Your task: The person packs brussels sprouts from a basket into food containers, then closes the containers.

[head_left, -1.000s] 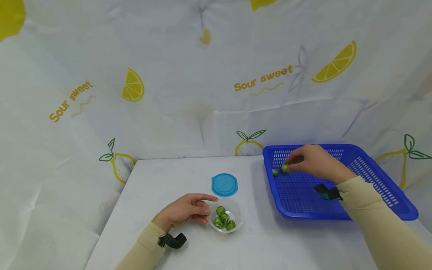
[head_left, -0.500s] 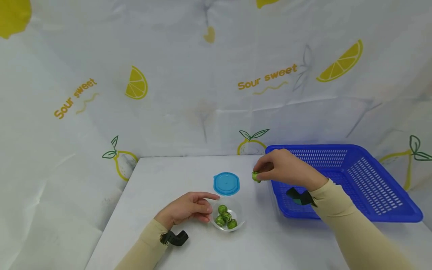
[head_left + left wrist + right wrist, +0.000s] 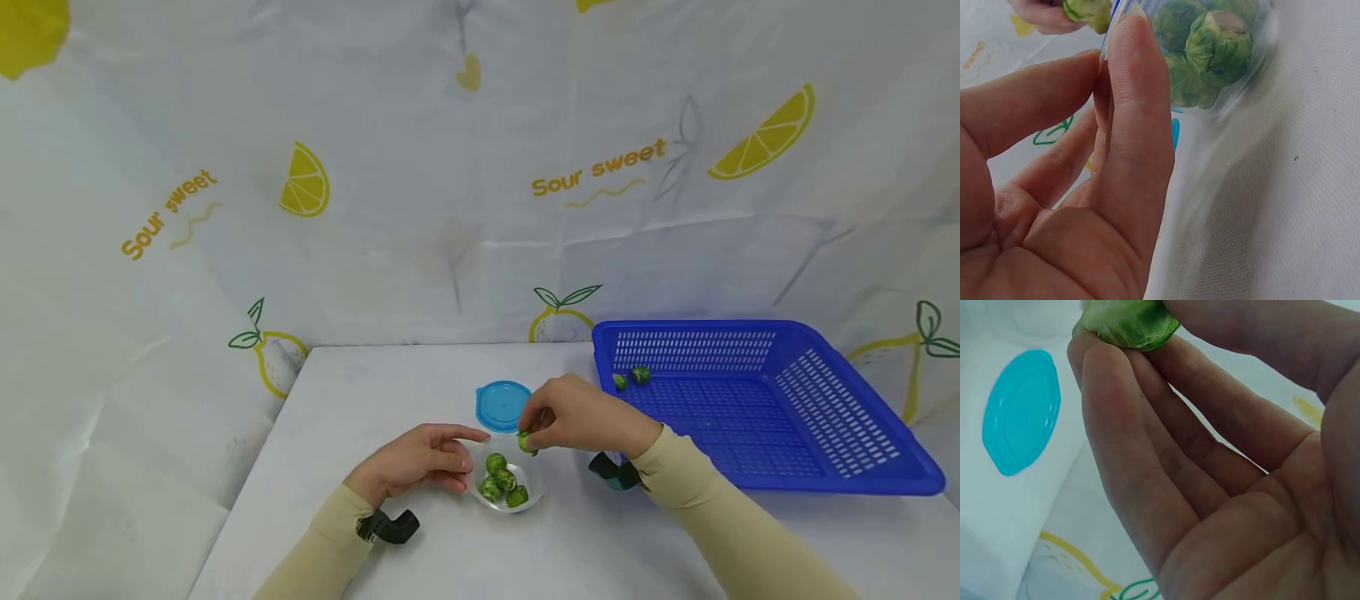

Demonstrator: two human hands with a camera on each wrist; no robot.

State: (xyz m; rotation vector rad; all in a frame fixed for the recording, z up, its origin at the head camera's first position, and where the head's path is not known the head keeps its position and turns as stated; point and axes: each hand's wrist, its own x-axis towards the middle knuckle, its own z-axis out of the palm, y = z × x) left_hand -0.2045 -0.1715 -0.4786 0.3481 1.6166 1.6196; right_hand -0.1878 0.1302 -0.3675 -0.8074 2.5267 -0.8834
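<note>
A small clear plastic container point(image 3: 537, 482) stands on the table with several green Brussels sprouts point(image 3: 505, 479) in it. At its left side, my left hand point(image 3: 415, 460) pinches the rim between thumb and fingers; the left wrist view shows the thumb point(image 3: 1138, 106) against the clear wall. My right hand point(image 3: 585, 417) pinches another Brussels sprout point(image 3: 528, 442) above the container's right back rim. Seen from the right wrist, that sprout point(image 3: 1132, 325) sits at the fingertips, its upper part cut off by the frame edge.
Behind the container lies a blue lid point(image 3: 501, 406), partly overlapped by the right hand. To the right stands a blue slotted basket point(image 3: 720, 425), with sprouts point(image 3: 641, 374) in its back left corner. A lemon-printed white cloth point(image 3: 420, 208) hangs behind the table.
My right hand has carried a Brussels sprout out of the basket, leftward and toward me, to the container. My left hand has stayed at the container's rim.
</note>
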